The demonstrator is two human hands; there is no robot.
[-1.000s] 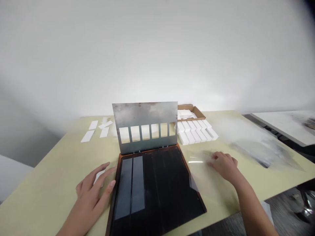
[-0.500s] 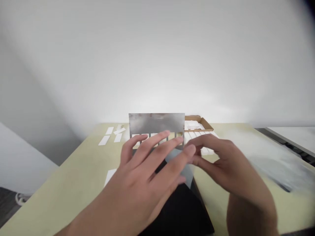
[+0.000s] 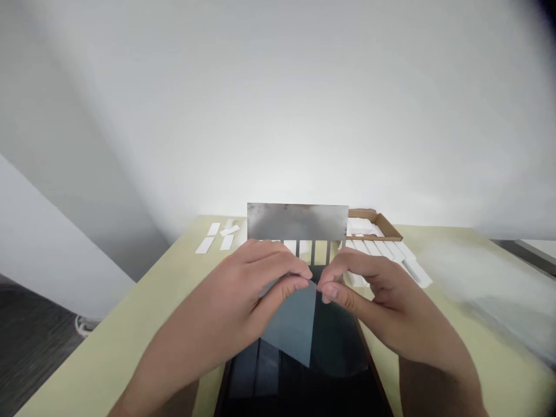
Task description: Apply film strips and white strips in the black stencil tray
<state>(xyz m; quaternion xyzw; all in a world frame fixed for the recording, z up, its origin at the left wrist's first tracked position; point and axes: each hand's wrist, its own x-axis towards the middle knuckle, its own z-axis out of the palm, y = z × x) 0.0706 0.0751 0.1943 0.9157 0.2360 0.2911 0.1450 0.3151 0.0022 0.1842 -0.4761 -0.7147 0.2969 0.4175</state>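
My left hand (image 3: 256, 284) pinches a thin bluish translucent sheet (image 3: 291, 324) near its top corner, between thumb and fingers. The sheet hangs slanted over a glossy black panel (image 3: 321, 394). Close by that corner, my right hand (image 3: 365, 289) is closed in a pinch, its fingertips almost meeting the left ones. What it grips is too small to make out. Below the right fingers a faint, round-edged patch shows over the black surface; whether it is a clear film or a reflection is unclear. A slotted metal plate (image 3: 297, 220) stands upright behind both hands.
Several white strips (image 3: 204, 245) lie at the table's far left. A brown cardboard box (image 3: 391, 229) with white contents sits at the back right, white bars (image 3: 382, 249) in front of it. Clear plastic wrapping (image 3: 490, 301) lies on the yellowish table (image 3: 143, 336) at right.
My left hand has gone from spread fingers to a pinch on the sheet. More of the sheet now shows, angled left. The view has shifted slightly left.
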